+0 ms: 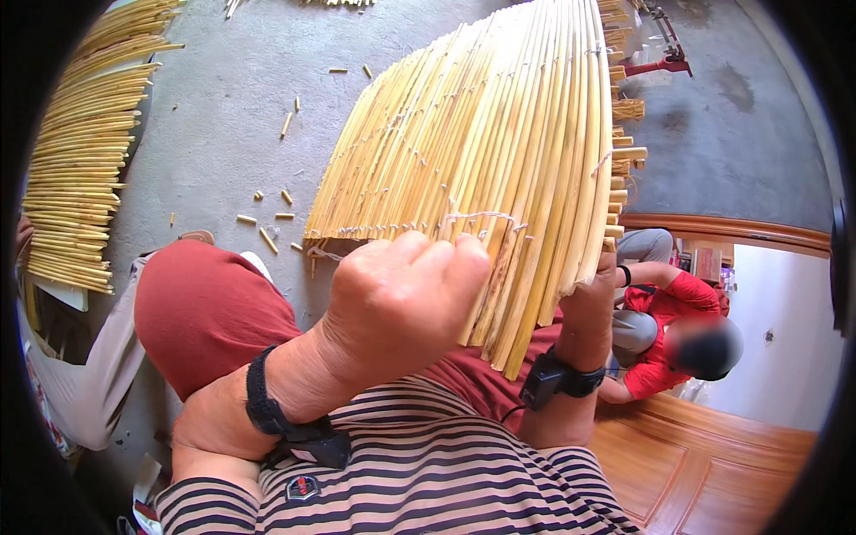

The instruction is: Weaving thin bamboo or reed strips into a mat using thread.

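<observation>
A mat of long pale-yellow reeds (464, 116), bound with rows of thin cord, rests over my legs, several reed ends hanging loose at its near edge. My left hand (410, 285) is closed at that edge, knuckles up, just below a white cord (481, 217); what its fingers grip is hidden. My right hand (597, 281) grips the mat's right edge from beneath, partly covered by the reeds. Both my wrists wear black bands.
Another reed bundle (76, 178) lies left, beside another person's pale trousered leg (80, 392). Short reed offcuts (267, 239) dot the grey floor (223, 116). Right are a crouching person in red (687, 294), a red metal tool (655, 67) and a wooden door (704, 464).
</observation>
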Demonstrator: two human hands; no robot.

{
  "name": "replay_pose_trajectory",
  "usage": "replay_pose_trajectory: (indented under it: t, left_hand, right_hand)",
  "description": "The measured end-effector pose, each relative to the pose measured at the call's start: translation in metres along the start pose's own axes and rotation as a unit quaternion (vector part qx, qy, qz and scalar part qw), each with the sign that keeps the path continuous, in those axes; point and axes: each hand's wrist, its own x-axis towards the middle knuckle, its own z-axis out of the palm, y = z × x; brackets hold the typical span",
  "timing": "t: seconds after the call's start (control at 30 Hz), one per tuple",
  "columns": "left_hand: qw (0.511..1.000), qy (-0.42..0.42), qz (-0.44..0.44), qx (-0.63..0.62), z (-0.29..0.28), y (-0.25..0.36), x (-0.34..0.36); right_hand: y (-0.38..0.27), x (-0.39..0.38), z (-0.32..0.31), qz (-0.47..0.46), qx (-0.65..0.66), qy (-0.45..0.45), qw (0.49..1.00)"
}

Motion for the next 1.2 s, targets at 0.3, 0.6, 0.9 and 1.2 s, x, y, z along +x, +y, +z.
replay_pose_trajectory:
  t: [0.3, 0.6, 0.9, 1.2]
  left_hand:
    - [0.978, 0.056, -0.066, -0.191, 0.015, -0.014, -0.015]
    - [0.937, 0.100, -0.159, -0.296, 0.016, -0.007, -0.009]
    - [0.728, -0.275, -0.341, -0.528, -0.014, -0.016, -0.003]
    - [0.699, -0.325, -0.327, -0.546, -0.015, -0.018, -0.014]
  right_hand:
    - [0.056, -0.021, -0.027, -0.203, -0.231, 0.031, 0.951]
    - [0.062, -0.030, -0.029, 0.093, 0.135, 0.089, 0.982]
    - [0.040, -0.002, -0.013, -0.156, -0.245, 0.146, 0.946]
    - [-0.056, 0.043, 0.027, -0.040, 0.246, 0.003, 0.968]
